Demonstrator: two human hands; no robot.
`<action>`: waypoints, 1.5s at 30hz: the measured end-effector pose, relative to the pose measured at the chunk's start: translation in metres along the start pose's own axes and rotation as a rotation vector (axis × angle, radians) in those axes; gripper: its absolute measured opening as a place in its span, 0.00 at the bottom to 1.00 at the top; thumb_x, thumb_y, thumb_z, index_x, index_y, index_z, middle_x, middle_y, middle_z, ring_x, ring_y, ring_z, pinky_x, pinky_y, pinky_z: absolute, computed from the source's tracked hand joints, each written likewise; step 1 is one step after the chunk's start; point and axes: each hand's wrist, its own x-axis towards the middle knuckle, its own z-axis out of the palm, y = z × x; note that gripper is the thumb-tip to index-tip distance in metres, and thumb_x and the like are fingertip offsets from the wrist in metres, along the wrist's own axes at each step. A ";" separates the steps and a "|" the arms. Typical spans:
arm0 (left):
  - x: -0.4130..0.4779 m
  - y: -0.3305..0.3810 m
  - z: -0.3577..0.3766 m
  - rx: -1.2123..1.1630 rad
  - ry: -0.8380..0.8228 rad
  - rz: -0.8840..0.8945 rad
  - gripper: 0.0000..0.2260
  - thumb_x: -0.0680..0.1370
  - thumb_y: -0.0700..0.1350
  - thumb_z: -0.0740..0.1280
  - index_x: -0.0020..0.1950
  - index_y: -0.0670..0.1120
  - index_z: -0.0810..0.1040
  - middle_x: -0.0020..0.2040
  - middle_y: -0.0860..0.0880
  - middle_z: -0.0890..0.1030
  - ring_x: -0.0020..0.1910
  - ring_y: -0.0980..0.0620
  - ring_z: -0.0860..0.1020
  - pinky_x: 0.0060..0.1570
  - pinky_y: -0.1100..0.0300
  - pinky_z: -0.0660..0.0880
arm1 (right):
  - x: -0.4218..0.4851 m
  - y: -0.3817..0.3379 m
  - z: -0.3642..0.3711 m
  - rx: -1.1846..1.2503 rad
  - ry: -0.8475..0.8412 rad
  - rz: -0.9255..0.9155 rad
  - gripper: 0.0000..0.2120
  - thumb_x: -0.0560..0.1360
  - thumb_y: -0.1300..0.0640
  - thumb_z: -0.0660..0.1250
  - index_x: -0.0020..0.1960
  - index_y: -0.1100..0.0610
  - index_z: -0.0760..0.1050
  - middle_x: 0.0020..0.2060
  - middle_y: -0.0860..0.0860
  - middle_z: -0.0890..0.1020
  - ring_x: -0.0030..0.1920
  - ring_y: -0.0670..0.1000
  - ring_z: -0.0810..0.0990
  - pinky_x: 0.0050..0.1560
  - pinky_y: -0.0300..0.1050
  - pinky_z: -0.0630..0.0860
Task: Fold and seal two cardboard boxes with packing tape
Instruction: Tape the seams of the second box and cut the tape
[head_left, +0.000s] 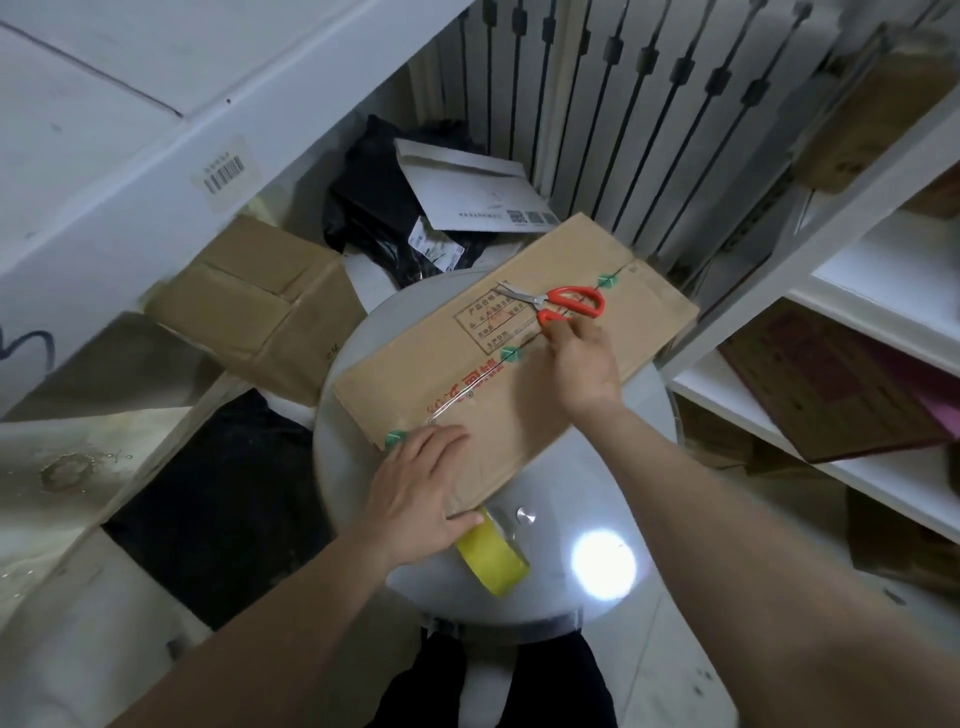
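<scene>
Fingers of the left hand (423, 486) lie spread and flat, palm down, on the near corner of a flattened cardboard box (514, 353); they press on it without closing around anything. Just under the thumb, partly tucked beneath the box edge, sits a roll of yellow packing tape (493, 564), smooth and glossy. Fingers of the right hand (584, 364) are curled toward the lower loop of a pair of scissors (558, 301); whether they actually grip the loop cannot be told, since the fingertips are hidden behind the knuckles. The scissors have orange plastic handles and short, curved metal blades, and lie on the box's matte brown surface beyond the right hand. The box is a long rectangle printed with red characters and a stamped grid, with green marks along its centre seam. It rests on a round, smooth grey table (571, 519) with a bright light reflection near its front. Left of the left hand, on the floor, stands a second cardboard box (260, 306), its flaps closed.
</scene>
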 end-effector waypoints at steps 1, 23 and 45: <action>-0.001 0.001 0.000 0.005 0.015 -0.005 0.39 0.66 0.66 0.66 0.70 0.42 0.71 0.69 0.47 0.72 0.67 0.45 0.69 0.68 0.50 0.66 | 0.015 0.001 0.000 -0.056 -0.004 -0.035 0.18 0.83 0.59 0.55 0.71 0.58 0.69 0.70 0.58 0.67 0.69 0.60 0.64 0.68 0.50 0.63; -0.031 0.081 0.042 -1.704 0.076 -1.470 0.06 0.77 0.35 0.69 0.53 0.38 0.77 0.46 0.40 0.80 0.40 0.47 0.78 0.39 0.57 0.76 | -0.065 0.029 -0.030 0.278 -0.156 0.251 0.19 0.70 0.44 0.75 0.54 0.54 0.76 0.47 0.49 0.82 0.49 0.50 0.80 0.41 0.41 0.75; -0.039 0.092 0.062 -1.620 0.250 -1.312 0.06 0.76 0.33 0.69 0.46 0.43 0.76 0.42 0.48 0.83 0.32 0.59 0.81 0.47 0.54 0.78 | -0.074 0.029 -0.035 -0.447 -0.840 -0.301 0.40 0.62 0.26 0.69 0.59 0.58 0.77 0.53 0.52 0.82 0.52 0.54 0.79 0.57 0.51 0.76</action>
